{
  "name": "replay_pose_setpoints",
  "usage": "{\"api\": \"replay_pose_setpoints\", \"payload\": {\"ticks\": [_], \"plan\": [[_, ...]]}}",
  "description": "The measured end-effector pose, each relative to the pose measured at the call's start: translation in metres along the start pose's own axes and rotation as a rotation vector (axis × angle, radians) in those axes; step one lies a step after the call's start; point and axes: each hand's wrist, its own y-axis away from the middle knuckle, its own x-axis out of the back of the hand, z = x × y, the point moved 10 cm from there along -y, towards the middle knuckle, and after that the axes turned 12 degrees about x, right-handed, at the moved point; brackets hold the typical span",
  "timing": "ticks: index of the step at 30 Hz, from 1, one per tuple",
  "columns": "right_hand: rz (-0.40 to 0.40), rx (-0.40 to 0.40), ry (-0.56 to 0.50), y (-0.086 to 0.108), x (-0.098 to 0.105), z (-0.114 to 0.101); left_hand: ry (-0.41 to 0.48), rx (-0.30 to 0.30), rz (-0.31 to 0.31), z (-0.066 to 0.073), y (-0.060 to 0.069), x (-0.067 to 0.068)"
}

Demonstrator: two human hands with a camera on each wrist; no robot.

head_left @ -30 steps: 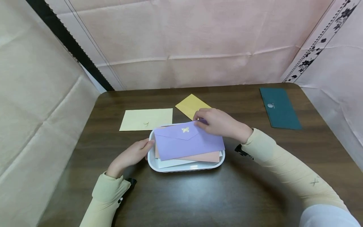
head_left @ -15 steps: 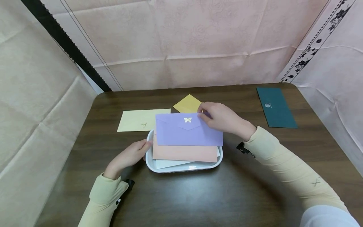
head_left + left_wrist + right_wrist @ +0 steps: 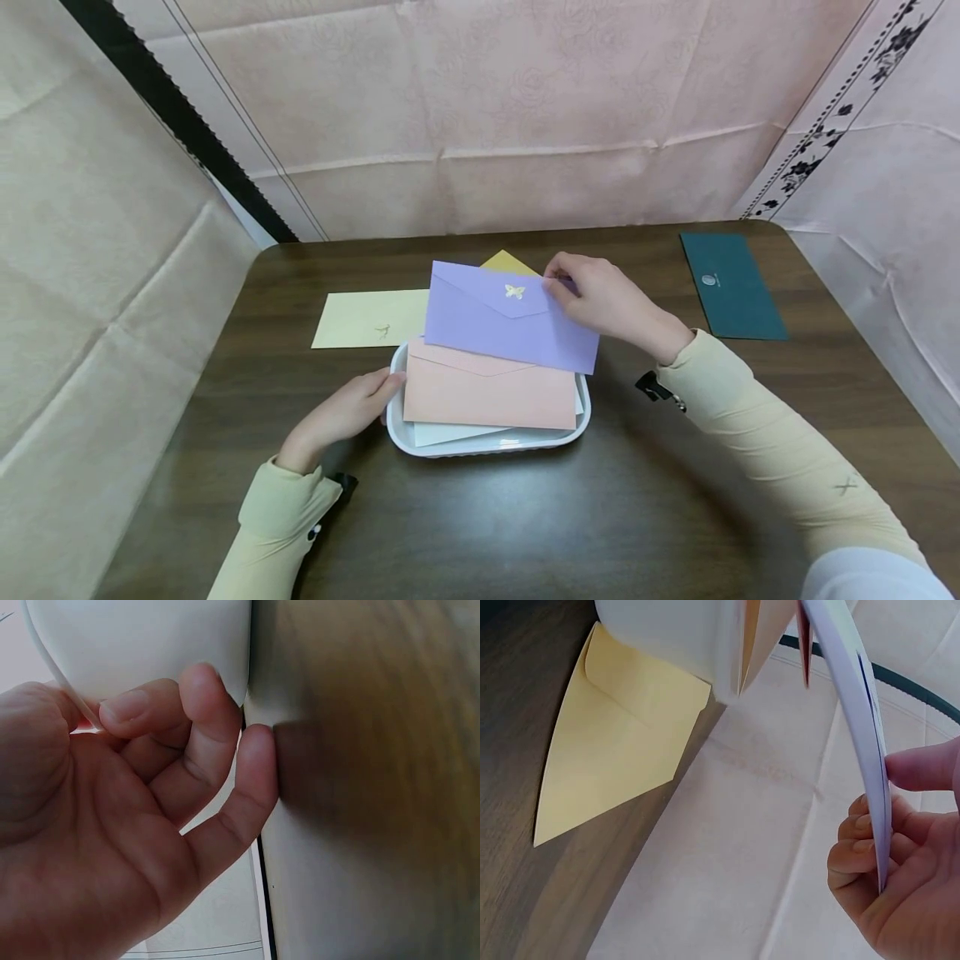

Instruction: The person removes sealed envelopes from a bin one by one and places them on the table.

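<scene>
My right hand (image 3: 600,300) pinches a purple envelope (image 3: 502,321) with a gold butterfly by its upper right corner. In the right wrist view the envelope (image 3: 862,735) bends edge-on between thumb and fingers. It hangs tilted over the back of a white tray (image 3: 487,450). Inside the tray lie a pink envelope (image 3: 487,396) and, under it, a pale one (image 3: 450,433). My left hand (image 3: 345,417) grips the tray's left rim, thumb on top; the left wrist view shows its fingers curled against the tray wall (image 3: 150,645).
Behind the tray lie a pale yellow envelope (image 3: 367,321) at left and a yellow envelope (image 3: 622,735), partly hidden by the purple one in the head view. A dark green envelope (image 3: 733,287) sits at the table's far right. Cloth walls (image 3: 525,108) stand beyond the table edge.
The purple envelope has risen from the tray and moved back and slightly right with my right hand, uncovering more of the pink envelope. My left hand stays at the tray's rim.
</scene>
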Motion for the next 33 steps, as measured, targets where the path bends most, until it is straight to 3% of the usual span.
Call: {"api": "replay_pose_setpoints", "payload": {"ticks": [7,33], "plan": [[0.025,-0.052,-0.021,0.003,0.006,0.013,-0.018,-0.018,0.029,0.002,0.000,0.001],[0.096,-0.140,-0.036,0.013,0.025,0.039,-0.005,0.036,-0.010,-0.003,-0.001,0.000]]}}
